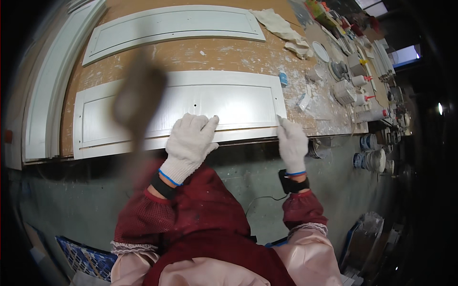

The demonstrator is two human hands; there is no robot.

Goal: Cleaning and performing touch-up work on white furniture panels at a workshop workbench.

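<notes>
A white framed panel (234,95), like a cabinet door, lies flat along the near edge of the workbench. My left hand (188,143), in a white knitted glove, rests on the panel's near rail with its fingers stretched out and the thumb apart. At the panel's near right corner, my gloved right hand (293,145) has its fingers closed together. A small greyish tip shows at those fingertips, too little to name. The panel's face has a small dark hole near its middle.
A second white panel (176,23) lies farther back, and long white boards (52,86) stand at the left. A cloth (281,31), a small blue bottle (283,78) and several tubs (343,90) sit on the right. A blurred brown object (140,95) hangs before the camera.
</notes>
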